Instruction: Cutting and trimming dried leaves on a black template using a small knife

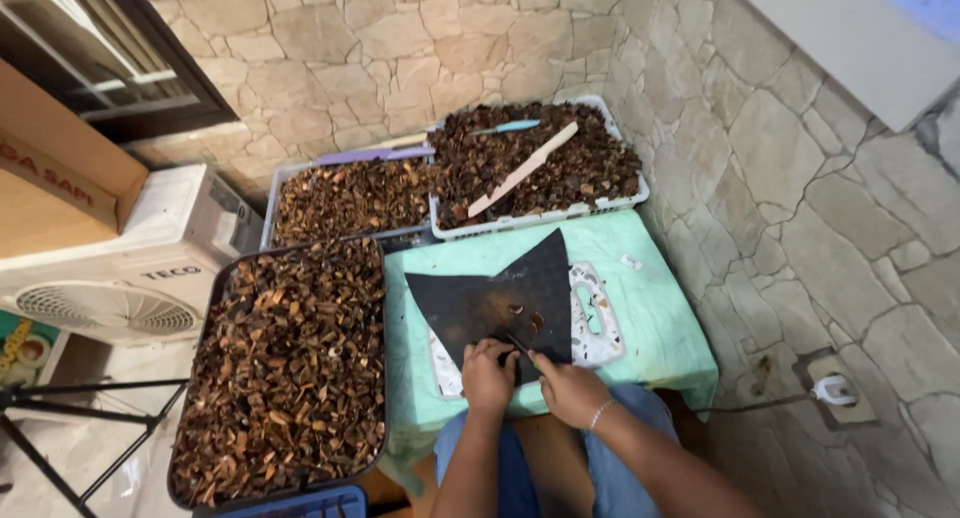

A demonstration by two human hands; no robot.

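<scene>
My left hand [487, 374] and my right hand [567, 388] rest close together at the near edge of a black triangular mat [500, 293]. The mat lies over a white cutting board [598, 318] on a small table with a green cloth [650, 308]. My left hand is closed around a small dark piece. My right hand grips a thin dark blade [518, 346] that points up and left toward the left hand. A few small brown pieces [527, 316] lie on the mat just beyond the hands. A bracelet circles my right wrist.
A dark tray [285, 368] heaped with brown dried husks stands at the left. Two plastic crates [345, 198] [540, 163] of the same husks sit behind the table, with a pale stick [525, 168] on the right one. Stone wall right, air-conditioner unit [120, 268] left, tripod legs [60, 428].
</scene>
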